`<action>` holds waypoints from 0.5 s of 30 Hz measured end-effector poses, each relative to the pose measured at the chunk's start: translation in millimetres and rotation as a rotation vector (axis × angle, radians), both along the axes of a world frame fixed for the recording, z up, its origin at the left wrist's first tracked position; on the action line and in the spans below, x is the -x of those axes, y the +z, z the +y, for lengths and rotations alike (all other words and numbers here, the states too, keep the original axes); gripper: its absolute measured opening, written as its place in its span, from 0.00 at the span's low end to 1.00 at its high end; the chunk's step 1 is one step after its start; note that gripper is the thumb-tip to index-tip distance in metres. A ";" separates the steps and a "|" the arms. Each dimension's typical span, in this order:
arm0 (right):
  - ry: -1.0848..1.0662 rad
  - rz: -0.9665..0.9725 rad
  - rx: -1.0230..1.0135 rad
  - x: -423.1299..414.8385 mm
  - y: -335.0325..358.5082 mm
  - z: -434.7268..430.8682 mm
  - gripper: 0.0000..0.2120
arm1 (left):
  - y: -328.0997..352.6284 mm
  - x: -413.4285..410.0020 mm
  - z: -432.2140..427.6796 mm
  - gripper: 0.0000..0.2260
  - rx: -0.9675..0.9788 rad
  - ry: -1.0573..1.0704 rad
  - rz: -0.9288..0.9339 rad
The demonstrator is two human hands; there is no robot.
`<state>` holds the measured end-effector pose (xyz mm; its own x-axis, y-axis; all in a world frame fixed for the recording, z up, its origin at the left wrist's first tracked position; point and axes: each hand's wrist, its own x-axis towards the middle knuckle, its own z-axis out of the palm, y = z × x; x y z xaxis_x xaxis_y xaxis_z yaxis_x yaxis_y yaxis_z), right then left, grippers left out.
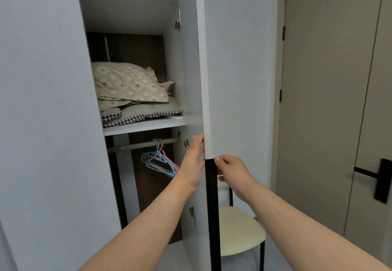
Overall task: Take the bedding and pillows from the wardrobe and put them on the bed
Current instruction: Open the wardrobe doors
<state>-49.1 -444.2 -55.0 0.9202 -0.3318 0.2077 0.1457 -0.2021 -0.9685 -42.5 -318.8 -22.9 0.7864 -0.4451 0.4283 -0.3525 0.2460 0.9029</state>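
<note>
Bedding (137,112) and pillow (127,82) sit unmoved, centre frame; your right hand (231,170) grips the door (212,185) edge, left hand (194,160) spread open against it.

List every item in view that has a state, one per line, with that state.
wardrobe door: swung open, edge toward the camera
left hand: open, fingers on the door's inner side
right hand: pinching the door's black edge strip
patterned pillow: on the shelf, atop the bedding
folded bedding: stacked on the shelf, not yet taken
hangers: hanging on the rail
room door: closed
</note>
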 end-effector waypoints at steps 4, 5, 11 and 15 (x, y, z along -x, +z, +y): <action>-0.044 0.012 -0.030 1.7 -0.4 -26.8 0.13 | 0.5 2.7 -26.9 0.35 0.002 0.002 0.024; -0.051 0.012 -0.039 1.6 -0.3 -32.3 0.13 | 1.3 3.1 -31.9 0.33 0.000 -0.002 0.036; -0.060 0.001 -0.043 3.0 -2.0 -52.5 0.14 | 1.8 3.8 -55.4 0.20 -0.022 0.011 0.040; -0.144 -0.026 0.042 -4.3 -4.9 -43.0 0.11 | -2.8 -6.5 -41.0 0.22 -0.037 0.042 0.014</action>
